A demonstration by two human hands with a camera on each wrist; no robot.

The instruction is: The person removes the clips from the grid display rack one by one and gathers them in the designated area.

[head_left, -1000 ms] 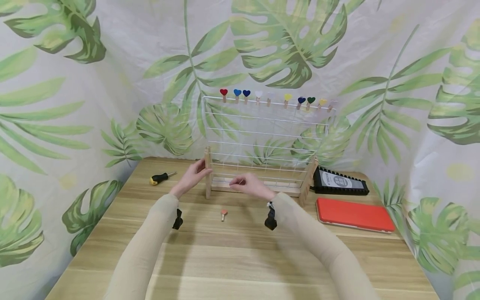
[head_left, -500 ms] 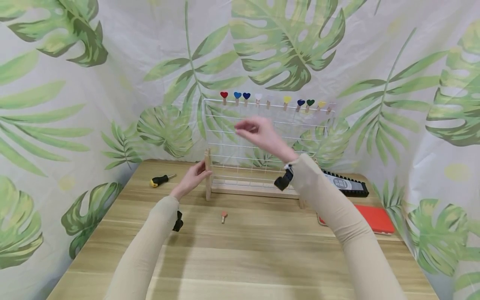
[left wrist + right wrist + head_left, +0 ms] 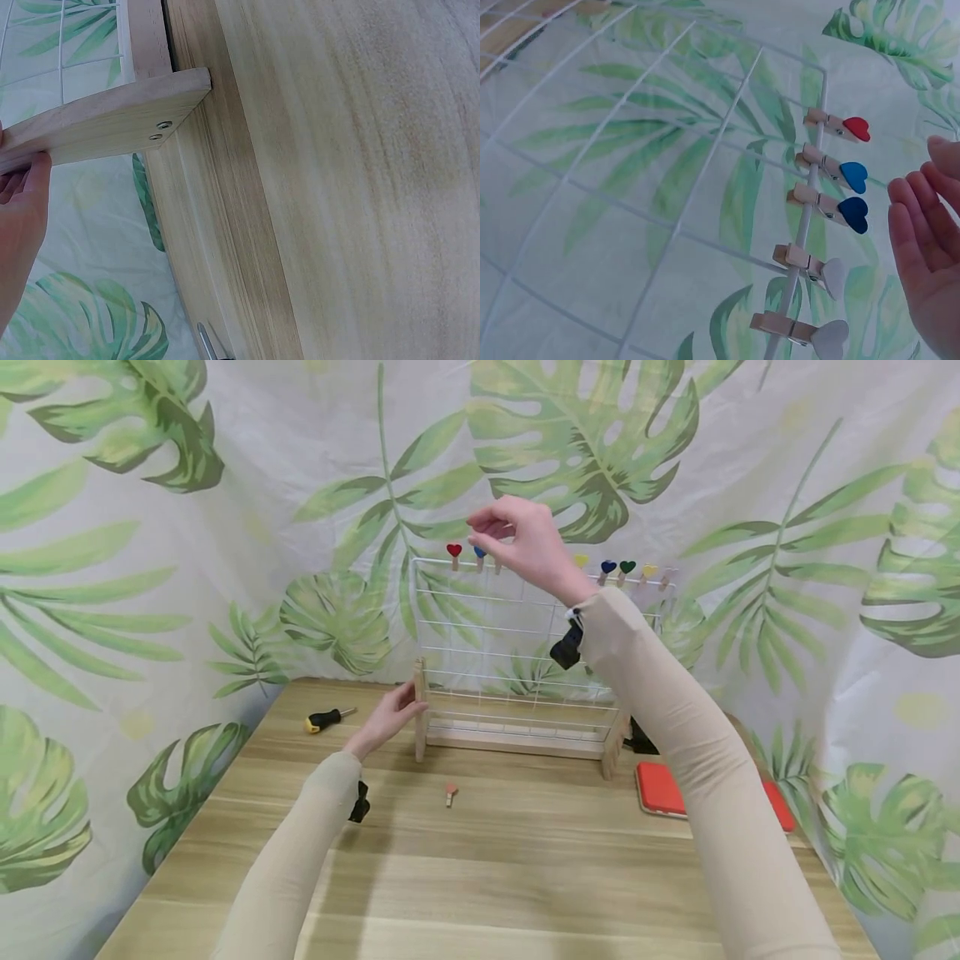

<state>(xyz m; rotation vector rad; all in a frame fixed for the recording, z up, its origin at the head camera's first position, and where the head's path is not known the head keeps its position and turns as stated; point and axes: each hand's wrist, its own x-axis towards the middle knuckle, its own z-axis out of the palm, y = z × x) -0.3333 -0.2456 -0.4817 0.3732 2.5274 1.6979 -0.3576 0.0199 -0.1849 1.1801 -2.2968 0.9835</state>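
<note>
A white wire grid rack [image 3: 517,648] stands upright on wooden legs. My left hand [image 3: 392,713] grips its left wooden post [image 3: 421,710], thumb on the front side; the left wrist view shows the fingers [image 3: 34,176] behind the wooden piece [image 3: 112,112]. Raised in front of the top bar, my right hand [image 3: 525,537] has bent fingers and a thumb apart from them, with nothing seen between. In the right wrist view, a red heart clothespin [image 3: 855,129], a blue one [image 3: 853,177] and a dark blue one [image 3: 853,214] sit on the bar beside the fingertips.
A loose mini clothespin with a reddish heart [image 3: 451,792] lies on the table [image 3: 480,877] before the rack. A screwdriver [image 3: 324,720] is at left; a red case [image 3: 660,788] lies at right, partly behind the right sleeve. A black item [image 3: 642,739] shows beyond the right leg.
My right hand has risen from the rack's lower bar to its top edge, in front of several clothespins. The left hand keeps its grip on the post.
</note>
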